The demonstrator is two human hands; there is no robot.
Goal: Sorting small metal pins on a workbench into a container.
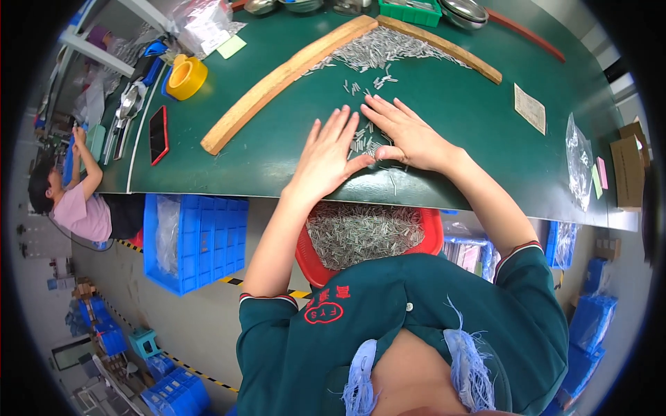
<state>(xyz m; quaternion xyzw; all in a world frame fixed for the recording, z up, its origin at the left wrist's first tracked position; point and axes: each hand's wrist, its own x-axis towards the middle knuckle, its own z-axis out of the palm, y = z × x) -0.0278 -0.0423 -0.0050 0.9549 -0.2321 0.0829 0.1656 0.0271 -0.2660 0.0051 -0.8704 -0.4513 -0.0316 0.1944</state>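
Head view: silvery pins [362,144] lie between the left fingers [338,125] and right fingers [386,116]

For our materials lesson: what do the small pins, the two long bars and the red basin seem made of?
Small pins: probably metal, with a silvery sheen. Long bars: likely wood, matt, with an uneven yellow-brown tone. Red basin: apparently plastic, smooth and evenly coloured, though painted metal is possible.

Table [239,166] green; pins [388,48] heaped toward far edge against wood strips [284,82], others by near edge; phone [159,135] toward left edge.
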